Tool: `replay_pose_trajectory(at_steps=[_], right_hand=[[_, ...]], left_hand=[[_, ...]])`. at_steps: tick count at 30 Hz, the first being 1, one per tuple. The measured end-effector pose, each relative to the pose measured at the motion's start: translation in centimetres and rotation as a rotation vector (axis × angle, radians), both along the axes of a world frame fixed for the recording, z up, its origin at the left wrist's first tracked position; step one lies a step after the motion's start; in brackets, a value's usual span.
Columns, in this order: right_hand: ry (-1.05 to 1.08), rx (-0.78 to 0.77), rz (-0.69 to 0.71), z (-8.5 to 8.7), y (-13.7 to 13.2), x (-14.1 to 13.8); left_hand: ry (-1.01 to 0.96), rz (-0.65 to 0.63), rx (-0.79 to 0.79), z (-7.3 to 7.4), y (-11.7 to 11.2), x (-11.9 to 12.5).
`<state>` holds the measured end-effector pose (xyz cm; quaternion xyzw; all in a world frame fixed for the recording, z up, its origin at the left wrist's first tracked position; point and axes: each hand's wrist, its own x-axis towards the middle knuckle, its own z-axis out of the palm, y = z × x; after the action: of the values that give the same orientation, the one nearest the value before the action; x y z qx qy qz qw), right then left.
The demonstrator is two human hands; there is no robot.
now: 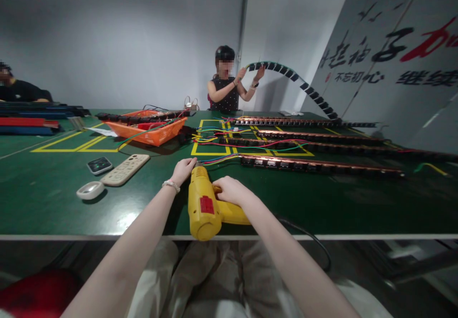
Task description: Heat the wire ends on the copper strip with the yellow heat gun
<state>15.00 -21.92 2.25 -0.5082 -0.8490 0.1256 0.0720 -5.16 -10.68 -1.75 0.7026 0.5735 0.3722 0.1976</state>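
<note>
A yellow heat gun [202, 208] with a red label lies at the table's front edge, its nozzle pointing away from me. My right hand [232, 191] is closed on it where handle meets body, fingers by the trigger. Just left of the nozzle, my left hand [185, 170] is pinched shut on the ends of thin coloured wires [220, 159]; the nozzle partly hides the fingertips. These wires run right to the nearest long strip of copper and black blocks [315, 166], which lies flat on the green table.
More strips [322, 139] with loose wires lie behind, over yellow tape marks. An orange basket [157, 134] holding strips stands left of centre. Nearer are a phone-like beige case [126, 170], a small display device [99, 165] and a white oval object [90, 190]. Across the table, a co-worker [225, 86] lifts a curved strip.
</note>
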Motion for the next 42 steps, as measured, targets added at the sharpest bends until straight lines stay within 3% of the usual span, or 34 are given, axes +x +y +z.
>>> replay_pose_trajectory(at_steps=[10, 14, 18, 23, 32, 42], right_hand=[[-0.139, -0.040, -0.014, 1.3, -0.3, -1.6], [-0.014, -0.058, 0.026, 0.7, -0.2, -1.5], [0.028, -0.061, 0.007, -0.1, 0.0, -1.0], [0.108, -0.107, 0.029, 0.2, 0.3, -0.6], [0.181, -0.095, 0.032, -0.1, 0.9, 4.1], [0.106, -0.019, -0.206, 0.0, 1.8, 9.5]], left_hand=[[0.077, -0.006, -0.012, 0.3, -0.1, 0.0], [0.095, 0.003, -0.014, 0.3, -0.1, 0.0], [0.156, 0.106, -0.043, 0.6, -0.7, 0.3], [0.175, 0.132, -0.063, 0.9, -1.1, 0.6], [0.135, 0.128, -0.037, 1.0, -1.3, 0.8], [0.123, 0.108, -0.045, 1.1, -1.3, 0.7]])
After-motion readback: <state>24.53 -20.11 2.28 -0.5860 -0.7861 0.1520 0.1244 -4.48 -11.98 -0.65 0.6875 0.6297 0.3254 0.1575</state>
